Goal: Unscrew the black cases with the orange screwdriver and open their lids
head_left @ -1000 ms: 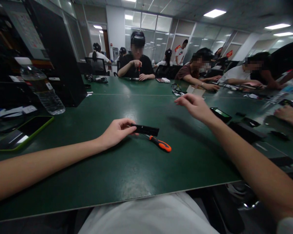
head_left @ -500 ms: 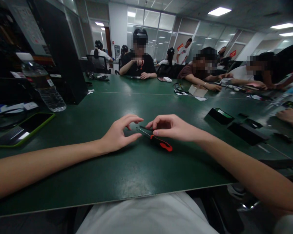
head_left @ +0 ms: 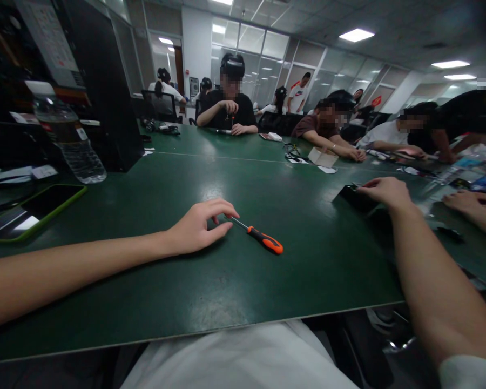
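Note:
My left hand point(head_left: 200, 226) rests on the green table point(head_left: 235, 286), fingers curved and thumb apart, holding nothing that I can see. Close to its fingertips is the shaft end of a screwdriver point(head_left: 265, 240) with an orange and black handle, lying on the table. I cannot tell whether the fingers touch the shaft. Off to the right, my right hand point(head_left: 389, 192) is at the upper edge of a small black box point(head_left: 354, 199). Its fingertips are pressed together there; what they hold, if anything, is too small to make out.
A water bottle point(head_left: 71, 138) and a phone in a green case point(head_left: 36, 210) are at the left. Beyond them stands a dark panel. An open carton point(head_left: 323, 156) and cables lie farther back. Several people sit around, and a co-worker's hands point(head_left: 470, 201) rest at the right.
My right hand has left the screwdriver and moved right to the black box. My left hand stays by the shaft end, and the screwdriver lies in nearly the same place.

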`<state>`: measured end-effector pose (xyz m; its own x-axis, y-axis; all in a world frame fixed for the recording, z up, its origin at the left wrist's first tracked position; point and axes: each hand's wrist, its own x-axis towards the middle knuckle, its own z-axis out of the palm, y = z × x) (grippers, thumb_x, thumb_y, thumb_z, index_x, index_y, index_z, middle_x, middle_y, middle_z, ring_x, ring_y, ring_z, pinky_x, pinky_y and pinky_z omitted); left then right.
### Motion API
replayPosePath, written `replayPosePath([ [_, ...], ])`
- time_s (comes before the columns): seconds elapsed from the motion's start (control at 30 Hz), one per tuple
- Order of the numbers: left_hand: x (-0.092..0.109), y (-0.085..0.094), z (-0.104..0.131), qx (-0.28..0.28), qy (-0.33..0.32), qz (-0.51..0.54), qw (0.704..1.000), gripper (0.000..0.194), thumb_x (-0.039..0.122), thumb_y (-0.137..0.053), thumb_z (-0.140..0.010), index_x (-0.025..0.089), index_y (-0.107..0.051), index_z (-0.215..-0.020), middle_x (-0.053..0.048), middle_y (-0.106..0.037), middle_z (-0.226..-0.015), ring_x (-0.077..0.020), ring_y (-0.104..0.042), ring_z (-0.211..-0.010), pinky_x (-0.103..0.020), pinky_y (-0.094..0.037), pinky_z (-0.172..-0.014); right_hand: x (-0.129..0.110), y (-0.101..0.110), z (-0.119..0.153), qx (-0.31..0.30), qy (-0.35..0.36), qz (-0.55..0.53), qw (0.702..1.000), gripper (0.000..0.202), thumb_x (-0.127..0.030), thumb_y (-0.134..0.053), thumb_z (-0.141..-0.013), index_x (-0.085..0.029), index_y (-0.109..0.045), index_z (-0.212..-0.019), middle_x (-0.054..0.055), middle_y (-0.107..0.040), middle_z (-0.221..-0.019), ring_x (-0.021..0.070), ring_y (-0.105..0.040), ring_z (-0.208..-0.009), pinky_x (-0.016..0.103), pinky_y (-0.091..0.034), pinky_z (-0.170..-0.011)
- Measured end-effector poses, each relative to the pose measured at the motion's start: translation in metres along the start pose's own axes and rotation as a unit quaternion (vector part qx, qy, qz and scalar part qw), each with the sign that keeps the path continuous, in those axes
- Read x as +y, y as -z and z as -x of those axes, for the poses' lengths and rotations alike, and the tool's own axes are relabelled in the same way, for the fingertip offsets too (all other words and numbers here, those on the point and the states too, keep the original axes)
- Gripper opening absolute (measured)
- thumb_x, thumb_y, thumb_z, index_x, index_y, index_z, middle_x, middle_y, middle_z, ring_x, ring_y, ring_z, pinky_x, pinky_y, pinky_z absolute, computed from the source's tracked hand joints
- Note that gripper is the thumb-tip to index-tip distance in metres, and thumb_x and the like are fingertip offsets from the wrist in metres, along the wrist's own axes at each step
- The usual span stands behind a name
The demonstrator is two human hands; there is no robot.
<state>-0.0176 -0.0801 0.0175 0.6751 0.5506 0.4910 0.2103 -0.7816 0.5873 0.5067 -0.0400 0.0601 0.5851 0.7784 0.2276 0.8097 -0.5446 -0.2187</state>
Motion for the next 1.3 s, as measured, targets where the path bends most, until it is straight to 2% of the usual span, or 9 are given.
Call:
replayPosePath([
  [0.3,0.000,0.000,-0.001,0.017,0.018,-0.008,1.000,0.019,0.019,-0.055,-0.093,0.016,-0.071,-0.103,-0.008,-0.070,-0.111,-0.0178,-0.067,-0.093,-0.026,-0.053,-0.074,0.004,-0.008,-0.014,-0.037,0.015,0.016,0.999,0.022,-0.042,-0.071,-0.076,-0.021,-0.071,-0.083,0.012,-0.072,-0.091,0.0254,-0.063,-0.084,0.035,-0.045,-0.075],
  [0.47,0.000,-0.001,-0.001,0.017,0.014,-0.008,1.000,0.018,0.018,-0.055,-0.093,0.017,-0.071,-0.101,-0.008,-0.071,-0.109,-0.0175,-0.067,-0.092,-0.027,-0.053,-0.076,0.006,-0.007,-0.013,-0.038,0.005,0.040,0.998,0.026,-0.042,-0.071,-0.077,-0.021,-0.074,-0.091,0.014,-0.072,-0.099,0.0273,-0.063,-0.086,0.037,-0.044,-0.075],
  [0.63,0.000,-0.001,-0.002,0.010,0.015,-0.002,1.000,0.018,0.018,-0.055,-0.092,0.018,-0.072,-0.099,-0.008,-0.072,-0.108,-0.0181,-0.067,-0.092,-0.028,-0.053,-0.077,0.000,-0.004,-0.007,-0.043,-0.004,0.051,0.998,0.028,-0.044,-0.070,-0.080,-0.021,-0.075,-0.096,0.014,-0.073,-0.099,0.0264,-0.063,-0.084,0.036,-0.044,-0.073],
  [0.83,-0.001,-0.001,-0.001,0.006,0.001,-0.007,1.000,0.018,0.017,-0.054,-0.092,0.018,-0.072,-0.098,-0.008,-0.072,-0.107,-0.0188,-0.068,-0.094,-0.030,-0.053,-0.084,-0.005,-0.003,-0.002,-0.038,-0.008,0.061,0.997,0.032,-0.045,-0.067,-0.084,-0.020,-0.075,-0.103,0.016,-0.072,-0.110,0.0285,-0.063,-0.091,0.037,-0.044,-0.074],
  [1.3,-0.004,-0.001,-0.001,-0.002,-0.006,-0.011,1.000,0.018,0.016,-0.055,-0.092,0.017,-0.073,-0.098,-0.008,-0.073,-0.105,-0.0186,-0.068,-0.093,-0.030,-0.053,-0.085,-0.001,-0.006,-0.008,-0.054,-0.003,0.084,0.995,0.039,-0.049,-0.063,-0.086,-0.022,-0.076,-0.110,0.016,-0.072,-0.113,0.0286,-0.064,-0.091,0.037,-0.046,-0.072],
])
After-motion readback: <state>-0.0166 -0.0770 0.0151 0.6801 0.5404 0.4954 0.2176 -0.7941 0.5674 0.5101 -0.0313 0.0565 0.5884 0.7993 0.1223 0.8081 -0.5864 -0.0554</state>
